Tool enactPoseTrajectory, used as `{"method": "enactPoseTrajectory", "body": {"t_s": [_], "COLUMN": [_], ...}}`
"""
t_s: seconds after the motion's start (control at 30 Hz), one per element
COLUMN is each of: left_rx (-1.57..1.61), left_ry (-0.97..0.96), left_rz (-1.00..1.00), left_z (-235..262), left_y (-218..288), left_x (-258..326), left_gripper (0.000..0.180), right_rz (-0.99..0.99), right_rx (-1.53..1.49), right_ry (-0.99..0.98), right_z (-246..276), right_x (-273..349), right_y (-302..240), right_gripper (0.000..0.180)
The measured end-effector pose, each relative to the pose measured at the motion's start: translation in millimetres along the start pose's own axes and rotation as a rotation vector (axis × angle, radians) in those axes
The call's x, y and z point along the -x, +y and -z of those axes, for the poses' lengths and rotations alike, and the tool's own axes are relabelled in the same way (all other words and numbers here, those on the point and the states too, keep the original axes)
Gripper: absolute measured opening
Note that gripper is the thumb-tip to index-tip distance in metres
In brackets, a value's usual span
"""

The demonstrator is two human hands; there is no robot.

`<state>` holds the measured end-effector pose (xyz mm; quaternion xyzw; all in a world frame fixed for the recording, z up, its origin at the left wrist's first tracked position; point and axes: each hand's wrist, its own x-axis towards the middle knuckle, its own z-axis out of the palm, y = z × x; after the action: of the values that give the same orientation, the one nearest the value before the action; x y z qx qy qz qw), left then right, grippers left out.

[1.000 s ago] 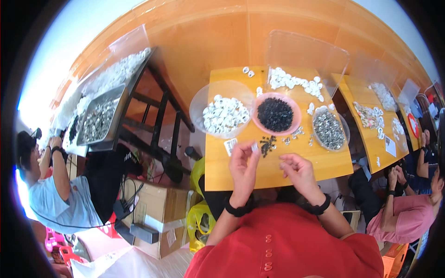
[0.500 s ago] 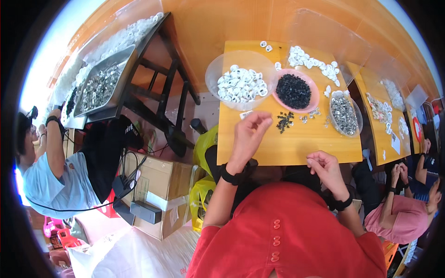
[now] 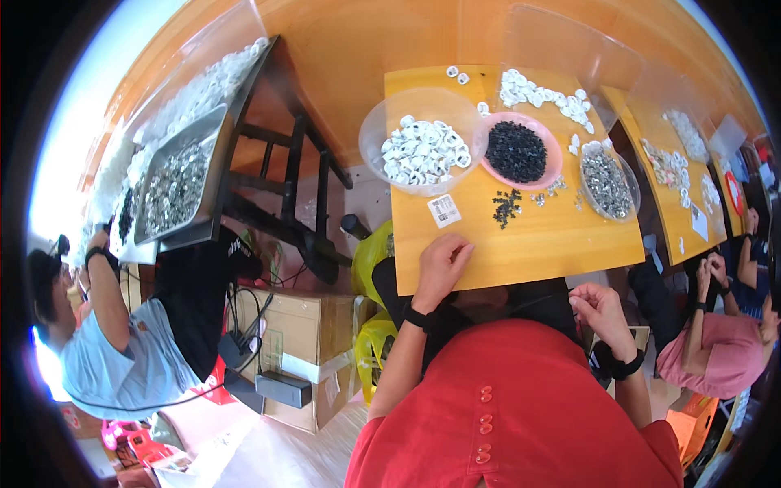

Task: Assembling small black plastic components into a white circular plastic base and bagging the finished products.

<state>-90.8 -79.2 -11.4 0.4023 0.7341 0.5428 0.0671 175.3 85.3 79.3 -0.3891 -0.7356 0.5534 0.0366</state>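
Note:
My left hand [image 3: 444, 265] is by the table's front edge, its fingers curled together; whatever they may hold is hidden. Just off that edge, further right, my right hand [image 3: 603, 315] has thumb and forefinger pinched, with any small piece too tiny to make out. A white printed label [image 3: 444, 210] lies beyond my left hand. Behind it stands a clear bowl [image 3: 371, 145] of white round parts. A pink bowl [image 3: 558, 169] holds small black parts, and loose black pieces [image 3: 506, 208] lie in front of it. A clear container [image 3: 633, 203] of shiny metal parts stands to the right.
White parts [image 3: 541, 96] are spread along the back of the wooden table [image 3: 561, 244]. Cardboard boxes [image 3: 305, 325] stand on the floor at left. One person [image 3: 122, 333] works beside a metal tray [image 3: 203, 195]; others [image 3: 716, 346] sit at the right-hand table.
My left hand has drawn back toward the table's front edge, uncovering the label. My right hand has moved right and closer to me. The view has shifted slightly.

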Motion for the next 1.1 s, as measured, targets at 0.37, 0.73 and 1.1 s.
{"method": "enactPoseTrajectory", "body": {"t_s": [0.37, 0.73, 1.1], "left_rx": [0.06, 0.0, 0.064], "left_ry": [0.012, 0.069, 0.048], "left_rz": [0.091, 0.079, 0.12], "left_z": [-3, -4, 0], "left_y": [1, 8, 7], "left_x": [-1, 0, -1], "left_gripper": [0.011, 0.011, 0.012], "right_rz": [-0.006, 0.528, 0.698], "right_rx": [-0.05, 0.451, 0.44], "right_ry": [0.106, -0.185, -0.063], "right_z": [29, 34, -24], "right_x": [33, -56, -326], "right_y": [31, -71, -299], "right_gripper": [0.006, 0.016, 0.023]}}
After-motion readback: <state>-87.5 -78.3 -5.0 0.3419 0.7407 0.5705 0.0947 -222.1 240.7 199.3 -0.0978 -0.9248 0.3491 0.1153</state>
